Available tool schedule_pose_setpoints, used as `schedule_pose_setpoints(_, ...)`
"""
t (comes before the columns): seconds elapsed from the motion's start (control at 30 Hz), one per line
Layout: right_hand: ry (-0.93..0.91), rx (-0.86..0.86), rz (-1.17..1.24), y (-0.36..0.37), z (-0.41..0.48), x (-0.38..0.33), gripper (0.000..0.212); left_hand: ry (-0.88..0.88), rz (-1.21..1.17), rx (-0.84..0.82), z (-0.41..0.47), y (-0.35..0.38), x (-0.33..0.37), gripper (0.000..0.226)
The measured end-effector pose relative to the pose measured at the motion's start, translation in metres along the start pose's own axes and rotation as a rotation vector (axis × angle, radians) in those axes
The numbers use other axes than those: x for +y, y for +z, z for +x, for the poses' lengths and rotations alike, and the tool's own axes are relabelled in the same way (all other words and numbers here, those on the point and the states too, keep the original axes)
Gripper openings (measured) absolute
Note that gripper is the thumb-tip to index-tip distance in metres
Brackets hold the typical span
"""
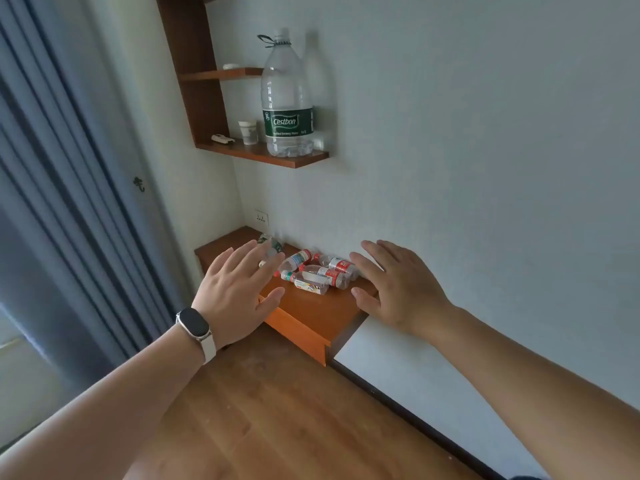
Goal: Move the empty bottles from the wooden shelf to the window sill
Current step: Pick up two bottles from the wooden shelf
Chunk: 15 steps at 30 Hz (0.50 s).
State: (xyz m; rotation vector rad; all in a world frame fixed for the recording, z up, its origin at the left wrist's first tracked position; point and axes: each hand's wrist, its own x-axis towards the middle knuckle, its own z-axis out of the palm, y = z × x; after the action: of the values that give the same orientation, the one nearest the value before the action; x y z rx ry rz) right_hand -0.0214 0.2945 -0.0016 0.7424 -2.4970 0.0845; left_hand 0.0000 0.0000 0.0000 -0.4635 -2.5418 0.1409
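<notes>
Several small empty plastic bottles (317, 276) lie on their sides in a cluster on a low orange-brown wooden shelf (313, 311) fixed to the wall. Most have red labels; one with a green label (272, 245) lies at the back left. My left hand (235, 294), with a watch on the wrist, hovers open over the shelf's left side, its fingers partly covering the green-label bottle. My right hand (394, 287) hovers open at the shelf's right end, beside the red-label bottles. Neither hand holds anything. A large empty bottle (285, 98) with a green label stands upright on an upper wall shelf (273, 157).
The upper shelf also holds a paper cup (248, 132) and a small white object (221, 138). Blue curtains (69, 202) hang at the left, with a strip of bright ledge (10, 337) showing at their foot. A wall socket (261, 217) sits above the low shelf. The floor (277, 410) is wood.
</notes>
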Motion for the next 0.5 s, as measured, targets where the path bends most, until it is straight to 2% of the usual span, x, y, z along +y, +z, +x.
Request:
schedule_pose_setpoints(0.33, 0.057, -0.044, -0.029, 0.061, 0.037, 0.03, 0.057, 0.01, -0.073, 0.008, 0.055, 0.063, -0.017, 0.053)
schedule_pose_setpoints(0.5, 0.084, -0.115, -0.046, 0.097, 0.077, 0.044, 0.057, 0.035, -0.109, -0.056, 0.096, 0.112, -0.046, 0.056)
